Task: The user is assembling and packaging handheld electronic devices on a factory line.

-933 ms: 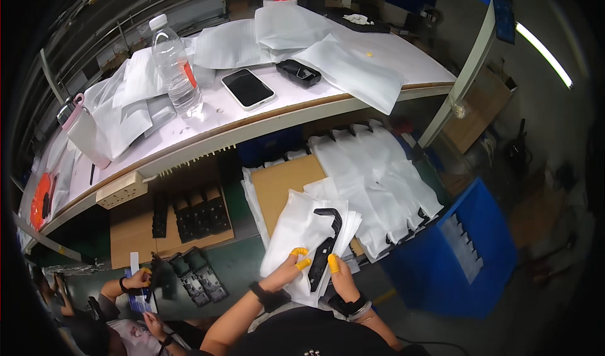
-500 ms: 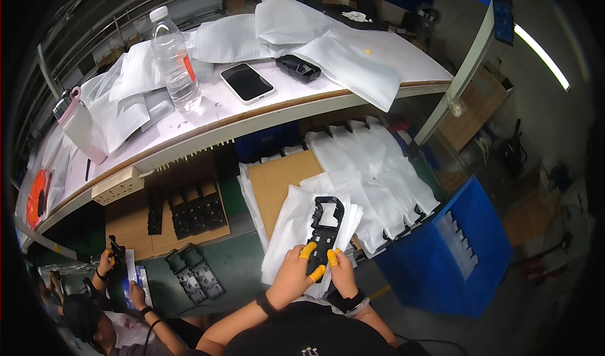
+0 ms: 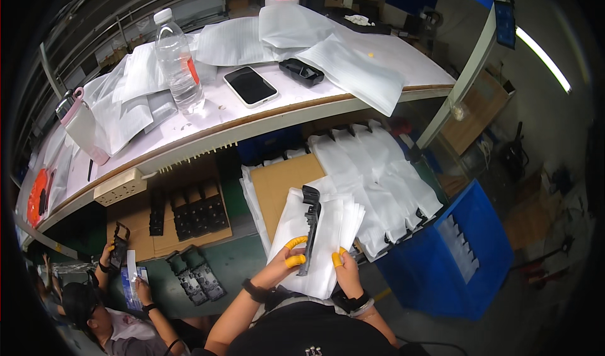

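Note:
A long black plastic frame (image 3: 311, 220) stands on its edge in my left hand (image 3: 275, 271), gripped near its lower end between yellow-capped fingers and thumb. Under it lies a stack of white foam sleeves (image 3: 335, 220), close to my body. My right hand (image 3: 348, 279) pinches the right edge of the top sleeve with yellow-capped fingertips. Left of the stack is a piece of brown cardboard (image 3: 287, 183). Rows of black parts in white sleeves (image 3: 378, 173) lie beyond it.
A blue bin (image 3: 444, 274) stands at the right. Overhead runs a shelf (image 3: 416, 72) with a water bottle (image 3: 179, 66), a phone (image 3: 251, 86) and loose foam sheets. More black frames (image 3: 194, 277) lie on the left bench, beside a co-worker (image 3: 88, 312) holding a similar frame.
My left hand has turned the black frame from lying flat onto its edge and moved slightly left. My right hand has let go of the frame and now pinches the foam sleeve.

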`<state>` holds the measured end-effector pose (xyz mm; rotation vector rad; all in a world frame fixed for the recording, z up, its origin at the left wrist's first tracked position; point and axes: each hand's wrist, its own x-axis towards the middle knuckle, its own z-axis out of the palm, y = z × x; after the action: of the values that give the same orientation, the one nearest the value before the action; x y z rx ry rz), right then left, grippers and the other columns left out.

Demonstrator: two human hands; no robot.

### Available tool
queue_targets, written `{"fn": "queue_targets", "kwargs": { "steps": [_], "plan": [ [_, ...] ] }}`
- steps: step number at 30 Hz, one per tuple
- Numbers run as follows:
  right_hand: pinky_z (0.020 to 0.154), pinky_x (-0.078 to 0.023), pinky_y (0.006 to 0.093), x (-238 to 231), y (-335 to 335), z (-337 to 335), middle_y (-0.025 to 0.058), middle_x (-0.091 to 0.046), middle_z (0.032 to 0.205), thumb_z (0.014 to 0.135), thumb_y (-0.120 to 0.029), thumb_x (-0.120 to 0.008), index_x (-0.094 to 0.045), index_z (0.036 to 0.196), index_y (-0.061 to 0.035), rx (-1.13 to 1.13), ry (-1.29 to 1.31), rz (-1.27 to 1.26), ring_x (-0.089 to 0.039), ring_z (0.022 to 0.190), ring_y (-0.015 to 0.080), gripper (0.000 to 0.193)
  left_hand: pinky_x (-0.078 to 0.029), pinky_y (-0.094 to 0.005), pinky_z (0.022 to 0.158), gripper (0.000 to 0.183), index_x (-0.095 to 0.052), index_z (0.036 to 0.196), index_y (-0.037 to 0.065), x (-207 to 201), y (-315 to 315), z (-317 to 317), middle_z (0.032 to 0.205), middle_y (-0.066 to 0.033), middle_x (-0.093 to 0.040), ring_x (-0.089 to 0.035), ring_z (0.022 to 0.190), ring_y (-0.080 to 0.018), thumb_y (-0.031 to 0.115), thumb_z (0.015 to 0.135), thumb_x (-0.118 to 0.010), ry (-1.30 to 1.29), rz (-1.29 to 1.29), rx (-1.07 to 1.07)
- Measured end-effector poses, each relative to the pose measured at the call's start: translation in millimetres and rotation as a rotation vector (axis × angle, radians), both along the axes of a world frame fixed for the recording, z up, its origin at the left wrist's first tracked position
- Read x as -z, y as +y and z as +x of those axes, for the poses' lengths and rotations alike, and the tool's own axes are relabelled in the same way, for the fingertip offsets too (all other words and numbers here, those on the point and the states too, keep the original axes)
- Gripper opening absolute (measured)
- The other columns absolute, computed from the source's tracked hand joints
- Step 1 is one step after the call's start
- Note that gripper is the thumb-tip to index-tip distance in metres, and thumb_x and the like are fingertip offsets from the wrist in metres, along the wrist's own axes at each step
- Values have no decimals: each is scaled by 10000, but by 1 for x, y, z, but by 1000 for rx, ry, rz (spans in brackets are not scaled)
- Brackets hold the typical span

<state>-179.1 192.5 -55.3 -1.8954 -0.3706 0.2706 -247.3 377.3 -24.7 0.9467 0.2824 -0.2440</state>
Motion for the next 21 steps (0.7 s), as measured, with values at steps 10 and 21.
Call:
{"fn": "queue_targets", "kwargs": {
  "steps": [10,21],
  "plan": [
    [781,-414,325,-22,-14,8,241,-547,993,842,-61,-402,-444,1121,77,87,-51,-40,-544,908,309,314,-331,-502,950,1059,-185,1314,-19,-98,9,-26,1270,-284,-292,-377,1153,-369,563,583,-684,-289,-489,143],
    [862,-372,352,-29,-8,9,305,-464,1110,819,-4,-379,-104,1335,12,86,-189,-19,-476,1030,384,585,-343,-545,921,1055,-186,1301,-34,-113,10,-24,1267,-291,-285,-360,1160,-393,535,579,-704,-300,-502,98]
  ]
}}
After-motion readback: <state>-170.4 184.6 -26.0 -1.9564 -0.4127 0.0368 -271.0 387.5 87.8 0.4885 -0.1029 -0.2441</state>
